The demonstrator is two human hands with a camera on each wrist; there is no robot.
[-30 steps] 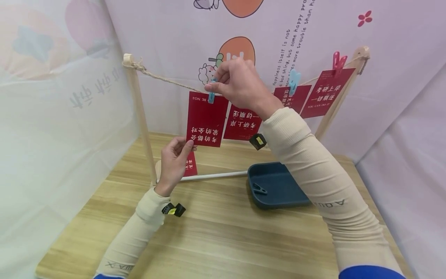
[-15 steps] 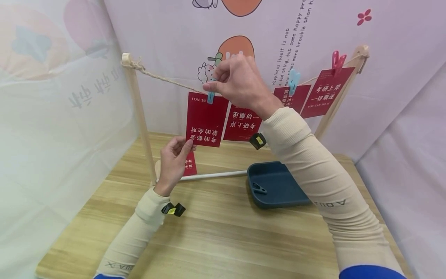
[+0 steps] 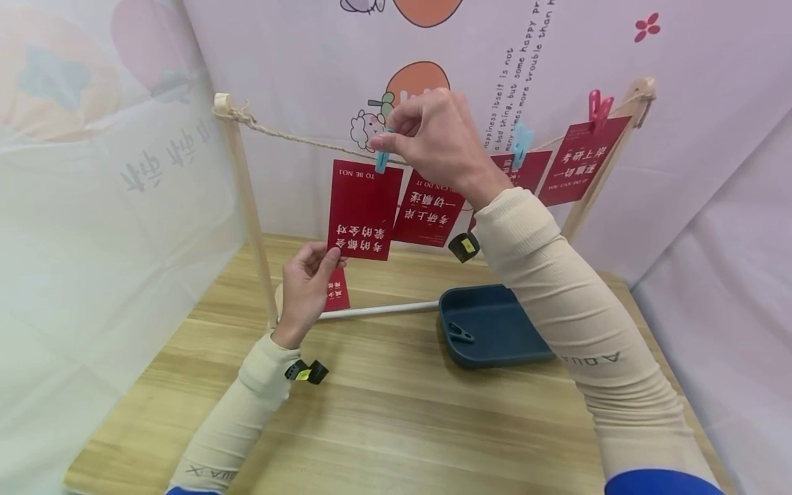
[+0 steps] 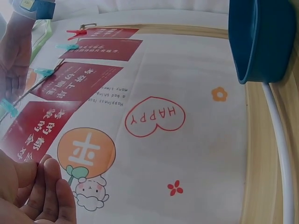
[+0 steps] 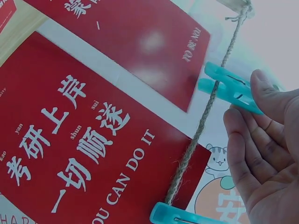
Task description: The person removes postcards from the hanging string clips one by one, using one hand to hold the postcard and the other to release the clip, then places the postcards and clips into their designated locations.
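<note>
Left hand (image 3: 306,292): grip pinches the red card (image 3: 361,206) at its lower-left corner.
Right hand (image 3: 438,137): grip pinches a blue clip (image 3: 381,160) on the rope (image 3: 297,139), upper centre.
Card: left of frame centre; whether the clip bites it is hard to tell.

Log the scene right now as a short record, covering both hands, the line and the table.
left hand: pinches a red rectangular card near its lower left corner
right hand: pinches a light-blue plastic clothespin at the rope
clothespin on card: tips at the card's top edge; grip unclear
line: beige twisted-fibre rope tied between pale wooden posts
also hanging: three red cards, rightmost with a pink plastic clothespin
wooden table: blue dustpan with white handle; another red card partly behind the left hand
</note>
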